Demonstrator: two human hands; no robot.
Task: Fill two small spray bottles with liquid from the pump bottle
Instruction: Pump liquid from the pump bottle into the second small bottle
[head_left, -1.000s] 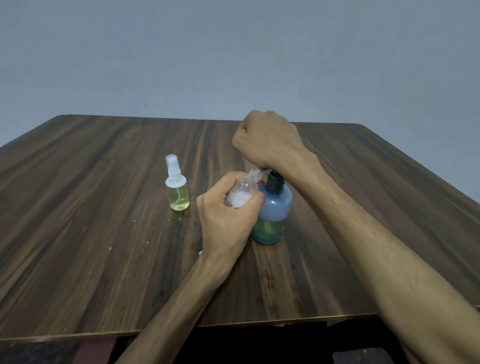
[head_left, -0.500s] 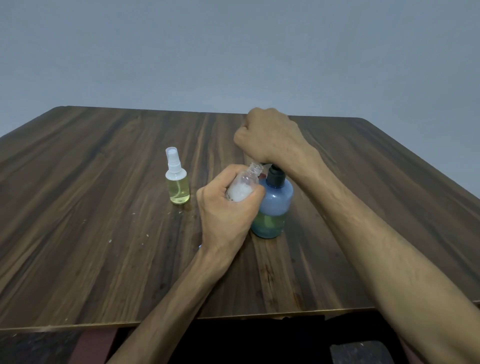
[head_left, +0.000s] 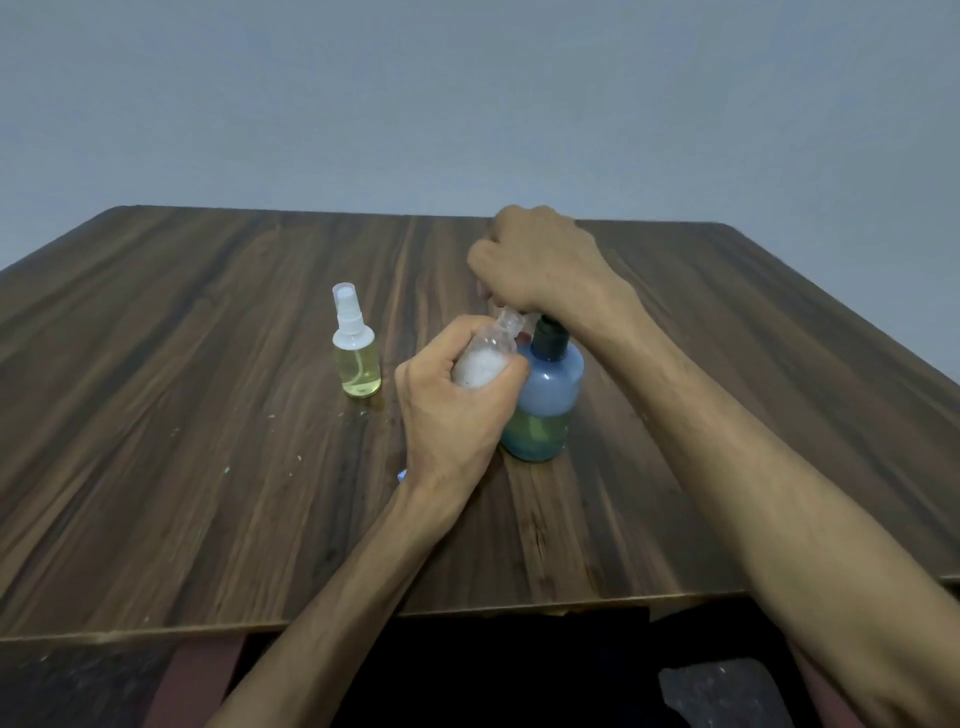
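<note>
Standing near the middle of the dark wood-grain surface (head_left: 208, 415), the round blue translucent pump bottle (head_left: 546, 400) holds greenish liquid in its lower part, with a dark collar at its neck. Its pump head is hidden under the right hand (head_left: 540, 262), which is curled into a fist on top of it, knuckles up; what the fingers hold beneath cannot be made out. Just beside the pump bottle on its left, touching or nearly touching its shoulder, the left hand (head_left: 452, 410) is wrapped closed around a small clear plastic spray bottle without a cap (head_left: 485, 358). That bottle is tilted, its open threaded neck pointing up and to the right, right under the fist. White foamy content shows through its wall between the thumb and fingers.

Farther left, apart from both hands, a second small clear spray bottle with a white sprayer top and clear cap (head_left: 356, 353) stands upright on the surface, filled with pale yellow liquid up to its shoulder. A few pale specks lie scattered on the wood in front of it. Behind the surface rises a plain grey wall (head_left: 467, 104).
</note>
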